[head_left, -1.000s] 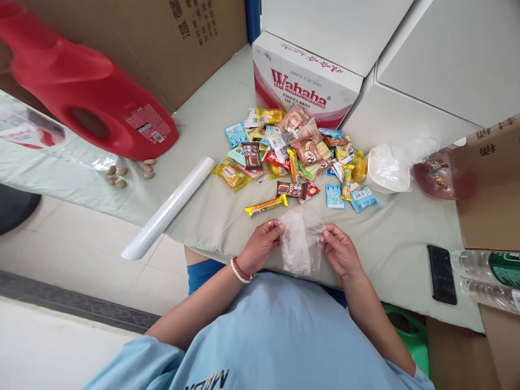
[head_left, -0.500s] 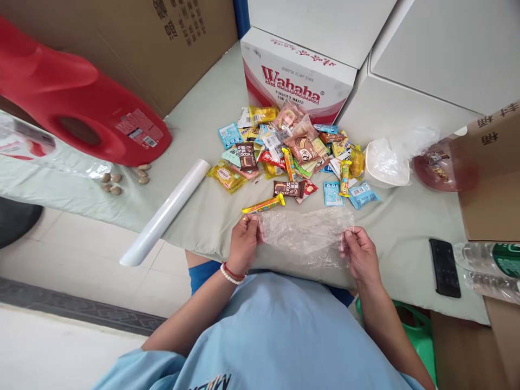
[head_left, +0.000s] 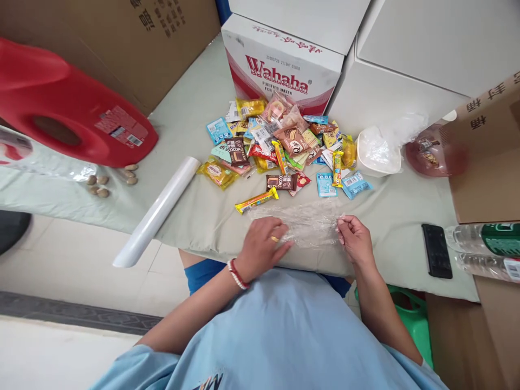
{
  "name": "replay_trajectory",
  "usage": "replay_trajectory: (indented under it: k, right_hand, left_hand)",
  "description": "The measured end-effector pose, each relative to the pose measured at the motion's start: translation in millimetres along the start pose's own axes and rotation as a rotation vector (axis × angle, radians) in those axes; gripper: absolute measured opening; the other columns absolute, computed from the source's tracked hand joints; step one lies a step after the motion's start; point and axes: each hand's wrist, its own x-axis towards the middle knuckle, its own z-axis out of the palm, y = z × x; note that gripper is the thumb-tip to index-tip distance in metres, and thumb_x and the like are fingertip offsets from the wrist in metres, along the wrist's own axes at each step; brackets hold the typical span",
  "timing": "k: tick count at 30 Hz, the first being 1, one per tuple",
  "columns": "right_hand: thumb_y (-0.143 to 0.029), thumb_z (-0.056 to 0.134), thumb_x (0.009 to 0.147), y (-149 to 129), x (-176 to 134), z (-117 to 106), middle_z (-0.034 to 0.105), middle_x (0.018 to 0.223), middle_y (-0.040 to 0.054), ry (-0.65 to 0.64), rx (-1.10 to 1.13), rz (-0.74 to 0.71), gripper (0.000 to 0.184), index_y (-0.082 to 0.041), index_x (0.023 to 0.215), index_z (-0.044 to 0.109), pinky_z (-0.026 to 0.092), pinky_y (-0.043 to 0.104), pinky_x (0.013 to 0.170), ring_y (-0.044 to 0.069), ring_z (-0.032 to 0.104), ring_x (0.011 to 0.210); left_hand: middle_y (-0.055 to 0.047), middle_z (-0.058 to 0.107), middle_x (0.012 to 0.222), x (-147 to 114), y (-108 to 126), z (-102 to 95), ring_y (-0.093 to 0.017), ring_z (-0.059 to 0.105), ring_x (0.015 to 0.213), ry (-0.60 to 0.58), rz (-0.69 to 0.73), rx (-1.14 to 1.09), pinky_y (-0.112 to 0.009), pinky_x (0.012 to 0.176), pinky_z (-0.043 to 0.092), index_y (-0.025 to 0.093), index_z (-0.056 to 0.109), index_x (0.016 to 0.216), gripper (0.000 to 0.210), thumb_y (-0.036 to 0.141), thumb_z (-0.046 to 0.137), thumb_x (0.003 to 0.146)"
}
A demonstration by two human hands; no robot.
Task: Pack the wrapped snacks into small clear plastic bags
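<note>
A clear plastic bag (head_left: 311,225) lies crumpled near the table's front edge. My right hand (head_left: 354,238) pinches its right end between thumb and fingers. Over the bag's left part rests my left hand (head_left: 264,244), palm down with the fingers apart, touching the plastic without gripping it. Just beyond the bag is a yellow snack bar (head_left: 257,200). Farther back, a pile of wrapped snacks (head_left: 292,142) spreads in front of a white and red Wahaba-style water carton (head_left: 280,76).
At left are a roll of clear film (head_left: 156,214), a red jug (head_left: 77,108) and several nuts (head_left: 97,187). On the right stand a white bowl (head_left: 376,160) holding clear plastic, a reddish bowl (head_left: 436,157), a black phone (head_left: 436,251) and plastic bottles (head_left: 479,241).
My left hand has let go of the bag's left end and moved right over it, fingers spread. The bag now lies lower on the table. My right hand keeps its pinch.
</note>
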Motion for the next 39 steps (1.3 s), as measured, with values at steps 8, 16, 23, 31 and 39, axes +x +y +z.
replay_trajectory:
  k: [8,16,23,31,39]
  right_hand:
    - [-0.064,0.082,0.074,-5,-4,-8,0.072,0.097,0.0037,-0.103,-0.092,0.083,0.073,-0.025,0.13,0.055,0.048,0.027,0.051,0.017,0.062,0.072]
    - [-0.054,0.088,0.07,11,-11,-19,0.067,0.076,-0.0032,-0.138,-0.136,0.078,0.067,-0.021,0.123,0.062,0.047,0.029,0.07,0.015,0.061,0.071]
    - [-0.055,0.088,0.072,-15,-2,-48,0.068,0.082,-0.0003,-0.269,-0.224,0.077,0.065,-0.022,0.124,0.067,0.049,0.031,0.075,0.017,0.062,0.077]
    - [-0.057,0.094,0.061,-45,44,-91,0.067,0.074,-0.0003,-0.408,-0.348,0.098,0.068,-0.019,0.114,0.075,0.047,0.031,0.07,0.016,0.06,0.07]
    - [-0.037,0.085,0.066,-46,112,-81,0.07,0.076,0.0016,-0.332,-0.713,-0.097,0.041,-0.019,0.101,0.076,0.045,0.032,0.067,0.017,0.057,0.065]
  left_hand:
    - [-0.014,0.067,0.107,6,-11,42.4,-0.028,0.058,0.102,-0.205,-0.099,0.065,-0.045,0.09,0.048,0.018,0.069,0.108,0.021,0.029,0.052,0.102]
    - [-0.009,0.068,0.102,11,-14,22.8,-0.024,0.062,0.098,-0.084,-0.275,-0.383,-0.041,0.092,0.051,0.023,0.073,0.092,0.014,0.03,0.062,0.094]
    - [-0.001,0.065,0.075,22,-2,-5.7,-0.015,0.057,0.068,0.142,-0.709,-0.839,-0.028,0.066,0.046,0.021,0.067,0.085,0.033,0.053,0.073,0.086]
    - [0.005,0.048,0.055,17,-17,-14.5,-0.012,0.044,0.045,0.216,-1.006,-0.853,-0.027,0.047,0.033,0.024,0.056,0.074,0.041,0.062,0.067,0.086]
    - [-0.008,0.064,0.1,-13,-7,-21.2,-0.026,0.062,0.092,0.416,-0.795,-0.201,-0.04,0.08,0.051,0.022,0.06,0.1,0.027,0.034,0.073,0.079]
